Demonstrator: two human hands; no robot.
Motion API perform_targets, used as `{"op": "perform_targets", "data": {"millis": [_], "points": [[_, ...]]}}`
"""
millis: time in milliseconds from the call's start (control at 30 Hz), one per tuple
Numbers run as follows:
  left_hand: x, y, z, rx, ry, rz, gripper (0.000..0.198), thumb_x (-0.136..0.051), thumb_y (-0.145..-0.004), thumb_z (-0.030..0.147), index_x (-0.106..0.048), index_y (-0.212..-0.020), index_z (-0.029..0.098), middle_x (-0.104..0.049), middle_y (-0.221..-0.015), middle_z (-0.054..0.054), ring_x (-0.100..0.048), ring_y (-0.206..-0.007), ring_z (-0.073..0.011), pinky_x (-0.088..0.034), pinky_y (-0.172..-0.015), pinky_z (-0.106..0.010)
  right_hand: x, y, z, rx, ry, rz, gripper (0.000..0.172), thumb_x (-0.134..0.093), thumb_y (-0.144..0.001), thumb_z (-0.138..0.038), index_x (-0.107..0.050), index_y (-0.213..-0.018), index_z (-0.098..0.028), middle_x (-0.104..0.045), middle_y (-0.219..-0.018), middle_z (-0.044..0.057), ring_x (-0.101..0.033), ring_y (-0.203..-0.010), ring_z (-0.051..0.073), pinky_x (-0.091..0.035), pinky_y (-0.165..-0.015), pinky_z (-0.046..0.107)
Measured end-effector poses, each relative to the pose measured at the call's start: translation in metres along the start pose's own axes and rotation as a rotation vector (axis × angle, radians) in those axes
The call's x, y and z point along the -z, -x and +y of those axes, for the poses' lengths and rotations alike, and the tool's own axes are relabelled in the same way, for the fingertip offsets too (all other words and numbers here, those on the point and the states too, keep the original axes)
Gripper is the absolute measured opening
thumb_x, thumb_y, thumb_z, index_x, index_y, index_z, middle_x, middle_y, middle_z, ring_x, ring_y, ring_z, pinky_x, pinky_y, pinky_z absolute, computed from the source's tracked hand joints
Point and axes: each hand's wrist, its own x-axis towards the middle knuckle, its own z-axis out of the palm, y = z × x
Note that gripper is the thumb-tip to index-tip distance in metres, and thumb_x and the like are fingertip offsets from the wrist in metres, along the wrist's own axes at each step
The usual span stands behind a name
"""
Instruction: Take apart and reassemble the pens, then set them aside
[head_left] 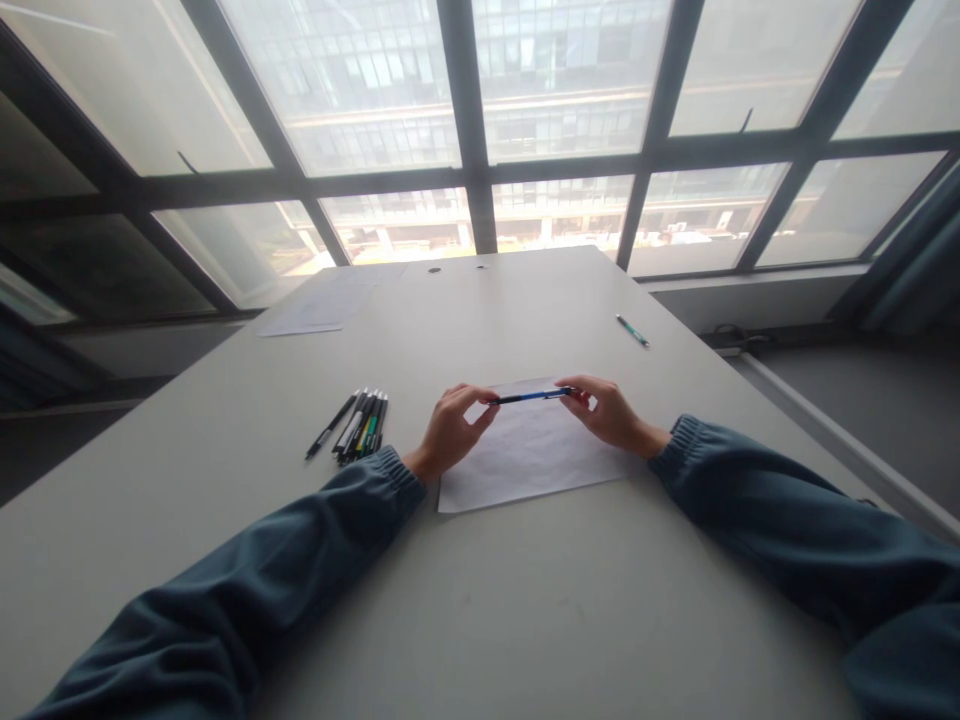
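A blue and black pen (pixel 529 397) is stretched level between my two hands, over a white sheet of paper (pixel 517 465). My left hand (pixel 454 425) pinches its dark end between thumb and fingers. At the other end, near the clip, my right hand (pixel 604 410) pinches it the same way. The paper lies flat on the table, partly hidden by both hands. Left of my left hand lies a bunch of several pens (pixel 364 425), mostly black, with some green and yellow among them.
The pale table (pixel 525 600) runs away toward large windows (pixel 555 90). A single green and black pen (pixel 632 331) lies near its right edge. More paper sheets (pixel 319 305) lie at the far left. Two small dark spots (pixel 434 270) show near the far edge.
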Motion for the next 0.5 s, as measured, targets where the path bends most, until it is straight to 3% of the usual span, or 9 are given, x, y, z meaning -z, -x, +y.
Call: {"op": "perform_targets", "data": {"millis": [500], "points": [[-0.0007,0.0008,-0.0022,0.024,0.008,-0.022,0.007,-0.066,-0.091,0.025,-0.07,-0.095,0.021,-0.071,-0.085,-0.003,-0.068,-0.083,-0.0181,-0.054,-0.082,-0.034,0.0016,-0.0016,-0.0048,0.016,-0.014,-0.025,0.018,-0.062,-0.092,-0.026,-0.07,-0.106,-0.019,-0.068,-0.079,0.002,-0.059,-0.064,0.013,-0.051,-0.062,0.026]]}}
